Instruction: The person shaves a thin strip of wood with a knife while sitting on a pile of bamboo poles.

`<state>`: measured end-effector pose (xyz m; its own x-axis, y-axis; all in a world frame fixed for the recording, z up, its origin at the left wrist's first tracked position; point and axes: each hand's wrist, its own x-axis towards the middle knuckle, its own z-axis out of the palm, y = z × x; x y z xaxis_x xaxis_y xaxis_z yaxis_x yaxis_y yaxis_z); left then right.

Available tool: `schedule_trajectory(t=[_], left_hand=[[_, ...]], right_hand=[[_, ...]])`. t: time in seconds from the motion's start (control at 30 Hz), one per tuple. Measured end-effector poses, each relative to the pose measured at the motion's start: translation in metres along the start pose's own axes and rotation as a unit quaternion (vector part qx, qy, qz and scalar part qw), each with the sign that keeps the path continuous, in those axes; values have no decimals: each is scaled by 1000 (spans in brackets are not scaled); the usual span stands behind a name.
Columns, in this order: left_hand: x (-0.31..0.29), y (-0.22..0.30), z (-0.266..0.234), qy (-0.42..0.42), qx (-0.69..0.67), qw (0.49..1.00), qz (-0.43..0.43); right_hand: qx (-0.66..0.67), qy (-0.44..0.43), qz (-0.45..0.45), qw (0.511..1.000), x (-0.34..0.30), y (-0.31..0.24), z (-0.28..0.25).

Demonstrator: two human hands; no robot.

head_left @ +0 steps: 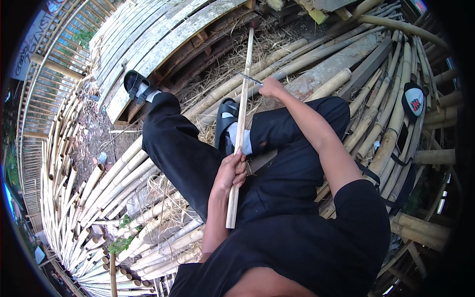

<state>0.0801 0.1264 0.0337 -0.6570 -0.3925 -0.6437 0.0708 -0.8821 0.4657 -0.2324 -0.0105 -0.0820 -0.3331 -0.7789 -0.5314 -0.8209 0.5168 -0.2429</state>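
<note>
My left hand [231, 172] is wrapped round the lower part of a long, pale wooden or bamboo strip [243, 106]. The strip runs away from my lap, between my legs, and its far end reaches the edge of the wooden platform. In my right hand [270, 88], closed on its handle, is a knife [250, 78]. Its thin dark blade lies across the upper part of the strip, seeming to touch it. My fingers hide most of the handle.
Bamboo poles [118, 173] lie in piles around me. Ahead on the left stands the weathered plank platform [148, 37], its edge near my sandal [137, 85]. A cap [413, 100] rests on the poles at right. Behind the platform is a bamboo fence [54, 64]. Dry shavings litter the ground.
</note>
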Motion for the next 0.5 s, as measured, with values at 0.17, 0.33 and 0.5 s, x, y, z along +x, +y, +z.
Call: schedule_trajectory(t=[0.17,0.33,0.5], left_hand=[[-1,5,3,-22,-19,1000,13],[-13,29,4,-54,-108,993,-19],[-24,58,6,-21,-43,999,-20]], right_hand=[[92,38,-117,988,-45,3,-15],[201,59,-157,965,-59,1,-14],[120,90,-239,959,-68,-3,-10]])
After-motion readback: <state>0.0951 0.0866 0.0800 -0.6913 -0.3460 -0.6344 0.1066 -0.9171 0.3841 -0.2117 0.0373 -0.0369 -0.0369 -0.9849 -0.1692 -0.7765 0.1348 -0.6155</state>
